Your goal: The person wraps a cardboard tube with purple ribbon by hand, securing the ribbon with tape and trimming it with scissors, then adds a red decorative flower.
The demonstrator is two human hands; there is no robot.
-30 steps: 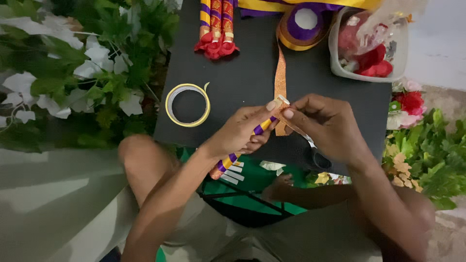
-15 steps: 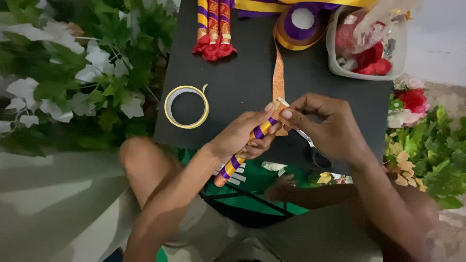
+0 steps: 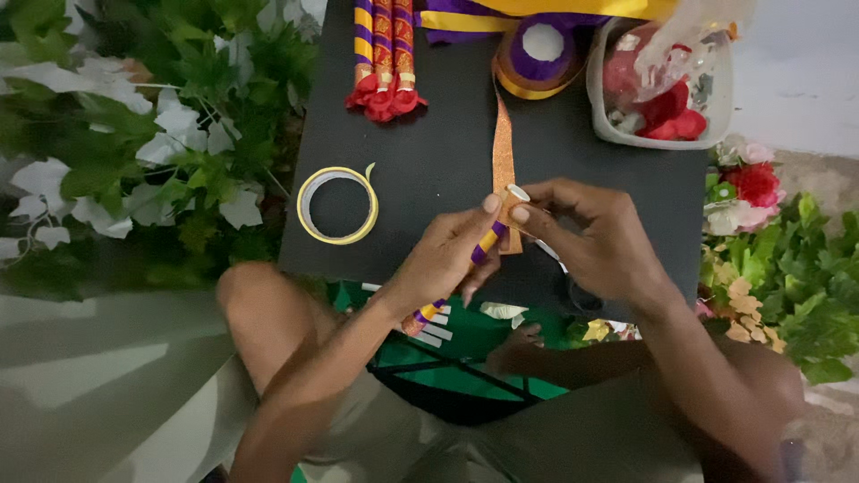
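We see a dark bench [image 3: 447,161] bearing a yellow tape roll [image 3: 337,205], three wrapped sticks [image 3: 383,54], a ribbon spool [image 3: 540,49] and a clear tub [image 3: 660,85].

Dim, soft indoor light; slightly blurred, edges darker.

Stick's [image 3: 484,246] middle behind fingers [image 3: 461,241]

A clear plastic tub [image 3: 662,89] stood at the black table's [image 3: 429,170] far right corner. A crumpled clear bag [image 3: 693,31] lay over its red contents.
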